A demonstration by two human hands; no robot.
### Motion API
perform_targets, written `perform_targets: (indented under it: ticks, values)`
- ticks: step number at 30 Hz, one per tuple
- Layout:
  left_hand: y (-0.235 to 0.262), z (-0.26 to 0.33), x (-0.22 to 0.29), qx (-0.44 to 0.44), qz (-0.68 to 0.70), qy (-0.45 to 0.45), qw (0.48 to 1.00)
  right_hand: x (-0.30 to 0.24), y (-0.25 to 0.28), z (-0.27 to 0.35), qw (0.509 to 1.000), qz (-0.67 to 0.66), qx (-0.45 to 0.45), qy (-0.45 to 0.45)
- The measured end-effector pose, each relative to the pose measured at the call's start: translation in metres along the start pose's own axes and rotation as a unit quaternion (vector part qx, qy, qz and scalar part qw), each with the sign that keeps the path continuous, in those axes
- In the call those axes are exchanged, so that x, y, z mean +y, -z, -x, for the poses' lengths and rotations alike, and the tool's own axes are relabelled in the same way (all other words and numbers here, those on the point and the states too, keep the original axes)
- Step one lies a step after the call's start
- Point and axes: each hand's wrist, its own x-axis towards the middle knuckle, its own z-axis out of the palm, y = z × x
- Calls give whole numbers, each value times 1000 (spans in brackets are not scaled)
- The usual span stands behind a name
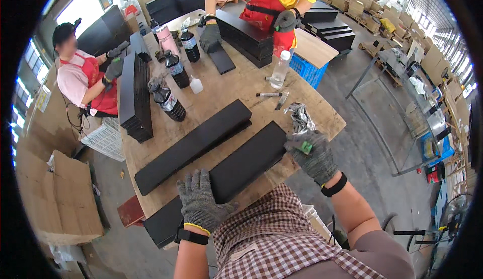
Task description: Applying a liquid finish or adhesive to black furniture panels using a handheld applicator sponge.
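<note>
**A:** so what's the person wearing the camera got hold of here?

**B:** a long black board (pixel 221 181) lying slantwise across the lower middle of the frame, on the near edge of the wooden counter (pixel 236 85). Left hand (pixel 201 201) in a grey knit glove lies flat on the board's lower end, fingers spread wide, pressing rather than gripping. Right hand (pixel 313 153), same kind of glove, is curled around the board's upper right end — closed on it, with something small and green by the fingers, can't tell what.

**A:** anything next to it?

**B:** a second black board (pixel 193 145) just beside it to the upper left, running the same slant. A crumpled bit of silvery foil (pixel 301 117) sits right above the right hand. Further up there's a marker (pixel 269 94), a clear plastic bottle (pixel 279 70) and a few dark bottles (pixel 173 100) — plus a tall stack of black boards (pixel 135 95) standing on edge at the left.

**A:** other people?

**B:** two. One in a red apron at the top, gloved hand (pixel 210 37) resting on a black stack (pixel 246 35); another seated at the upper left.
</note>
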Motion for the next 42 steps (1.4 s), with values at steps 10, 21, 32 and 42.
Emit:
perform_targets:
  ticks: [10, 21, 32, 42]
  values:
    - [38, -15, -8, -103, -32, 1, 994, 22, 37, 9, 908, -319, 140, -231]
    - [155, 106, -86, 102, -100, 154, 978, 111, 192, 56, 925, -164, 271, -212]
    - [220, 82, -187, 120, -272, 238, 925, 157, 193, 45, 935, -211, 215, -190]
    - [67, -144, -131, -5, -145, 21, 989, 140, 160, 44, 919, -308, 138, -202]
